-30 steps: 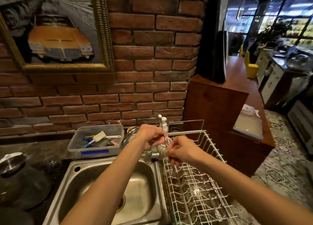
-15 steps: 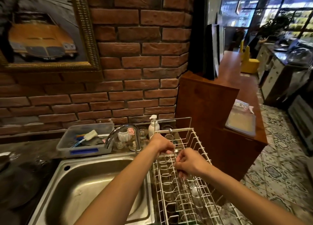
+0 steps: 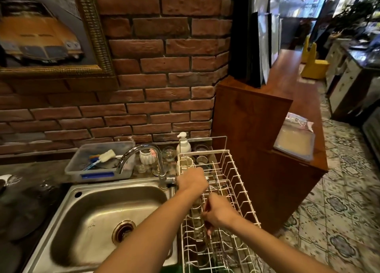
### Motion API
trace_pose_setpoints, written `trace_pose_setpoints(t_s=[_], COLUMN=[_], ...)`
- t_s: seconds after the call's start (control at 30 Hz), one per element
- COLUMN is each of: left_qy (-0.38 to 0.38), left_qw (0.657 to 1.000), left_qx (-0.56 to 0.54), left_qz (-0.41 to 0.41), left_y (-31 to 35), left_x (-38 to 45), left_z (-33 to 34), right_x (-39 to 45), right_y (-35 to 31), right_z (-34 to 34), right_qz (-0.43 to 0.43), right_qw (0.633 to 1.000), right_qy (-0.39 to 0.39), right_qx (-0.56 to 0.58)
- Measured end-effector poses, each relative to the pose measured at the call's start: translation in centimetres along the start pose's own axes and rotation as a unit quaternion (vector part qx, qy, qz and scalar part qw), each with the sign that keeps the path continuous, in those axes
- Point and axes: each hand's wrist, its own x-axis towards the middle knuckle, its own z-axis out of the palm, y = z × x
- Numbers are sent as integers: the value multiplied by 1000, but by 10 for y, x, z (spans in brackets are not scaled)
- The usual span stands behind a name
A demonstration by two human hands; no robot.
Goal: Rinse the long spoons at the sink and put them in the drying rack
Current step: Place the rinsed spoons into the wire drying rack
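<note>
Both my hands are over the white wire drying rack [image 3: 240, 182], which stands to the right of the steel sink [image 3: 98, 213]. My left hand [image 3: 192, 180] is closed near the rack's left rail, with the shiny end of a long spoon [image 3: 207, 179] showing beside its fingers. My right hand [image 3: 219, 213] is closed lower down around the thin handles, which run between the two hands into the rack. Most of the spoons are hidden by my fingers and the wires.
A curved chrome faucet [image 3: 139, 152] stands behind the sink with no water running. A plastic tub with brushes [image 3: 98, 165], small jars and a soap pump bottle [image 3: 183, 144] line the brick wall. A wooden counter [image 3: 267, 141] rises right of the rack.
My hands moved from in front of the faucet to the right and down over the rack. The right hand has dropped lower among the wires. The view shifted right.
</note>
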Motion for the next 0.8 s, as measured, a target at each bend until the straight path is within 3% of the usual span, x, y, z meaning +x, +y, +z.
trace_pose_setpoints(t_s=[0.2, 0.43, 0.63, 0.8], left_qy=[-27, -55, -64, -74], left_qw=[996, 998, 998, 997], left_qx=[79, 23, 5, 4], left_qz=[24, 1, -13, 3], left_y=[18, 16, 14, 11], left_x=[-5, 0, -2, -1], left_z=[18, 27, 25, 25], right_x=[2, 6, -1, -4], right_y=[12, 19, 15, 13], right_z=[4, 20, 21, 23], right_qz=[5, 76, 48, 26], right_qw=[1000, 988, 988, 998], right_qy=[9, 20, 17, 7], right_qx=[6, 136, 148, 52])
